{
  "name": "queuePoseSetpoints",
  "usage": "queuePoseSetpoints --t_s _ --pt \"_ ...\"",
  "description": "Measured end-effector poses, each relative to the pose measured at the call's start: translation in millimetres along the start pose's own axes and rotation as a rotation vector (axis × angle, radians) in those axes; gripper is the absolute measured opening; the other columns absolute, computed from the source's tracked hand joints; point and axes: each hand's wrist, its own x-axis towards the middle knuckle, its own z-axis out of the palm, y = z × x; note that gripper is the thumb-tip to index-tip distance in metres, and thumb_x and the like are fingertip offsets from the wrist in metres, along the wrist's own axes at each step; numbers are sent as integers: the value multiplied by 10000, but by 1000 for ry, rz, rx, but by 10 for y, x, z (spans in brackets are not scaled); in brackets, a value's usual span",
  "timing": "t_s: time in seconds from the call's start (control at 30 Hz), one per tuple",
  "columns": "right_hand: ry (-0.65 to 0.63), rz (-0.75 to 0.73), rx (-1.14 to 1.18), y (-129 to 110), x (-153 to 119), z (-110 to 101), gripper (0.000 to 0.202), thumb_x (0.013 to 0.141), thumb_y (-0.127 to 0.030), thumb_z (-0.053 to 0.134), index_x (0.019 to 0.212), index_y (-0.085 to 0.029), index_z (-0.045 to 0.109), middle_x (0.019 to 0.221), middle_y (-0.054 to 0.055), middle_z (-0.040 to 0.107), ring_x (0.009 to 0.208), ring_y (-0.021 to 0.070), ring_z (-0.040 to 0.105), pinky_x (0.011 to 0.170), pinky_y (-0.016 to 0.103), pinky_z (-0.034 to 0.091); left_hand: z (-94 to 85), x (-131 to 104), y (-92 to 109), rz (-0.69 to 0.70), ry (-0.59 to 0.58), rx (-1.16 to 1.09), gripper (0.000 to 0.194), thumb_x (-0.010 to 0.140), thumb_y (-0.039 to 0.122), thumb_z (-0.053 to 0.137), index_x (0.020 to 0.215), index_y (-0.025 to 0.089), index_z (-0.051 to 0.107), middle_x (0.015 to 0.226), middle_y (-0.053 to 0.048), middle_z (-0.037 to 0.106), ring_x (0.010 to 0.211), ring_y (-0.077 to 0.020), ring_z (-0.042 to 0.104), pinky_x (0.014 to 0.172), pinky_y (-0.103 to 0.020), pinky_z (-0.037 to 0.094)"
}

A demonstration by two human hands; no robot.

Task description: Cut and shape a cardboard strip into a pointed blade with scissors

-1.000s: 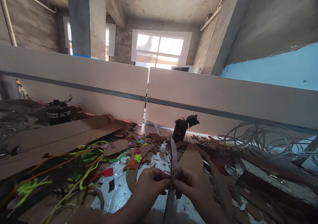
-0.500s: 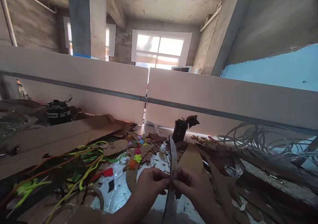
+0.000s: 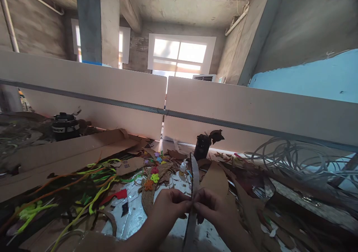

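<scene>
A long, curved grey strip (image 3: 195, 172) with a dark edge stands upright between my hands at the lower middle. My left hand (image 3: 172, 207) pinches it from the left with thumb and forefinger. From the right, my right hand (image 3: 209, 206) pinches it at the same height, the fingertips of both hands nearly touching. Just behind them is a small white glue bottle (image 3: 183, 168). Left of it lies a curved piece wrapped in brown cord (image 3: 148, 198), with colourful little flowers (image 3: 154, 178) on it.
Green, yellow and orange fuzzy stems (image 3: 96, 177) lie at left beside long cardboard (image 3: 84, 147). A black bottle (image 3: 65, 127) stands far left, a dark cylinder (image 3: 202, 147) behind the strip. Clear tubing (image 3: 279, 155) and a patterned bag (image 3: 302, 199) are at right.
</scene>
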Motion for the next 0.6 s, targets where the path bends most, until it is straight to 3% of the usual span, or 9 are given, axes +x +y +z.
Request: queuePoseSetpoints --t_s 0.6 --pt "22 -1 -68 -46 -10 22 108 766 -227 647 730 -176 559 639 -27 616 567 123 592 522 236 471 -10 13 -22 7 1 3 216 541 265 721 687 106 739 615 -37 706 602 -171 613 585 -287 459"
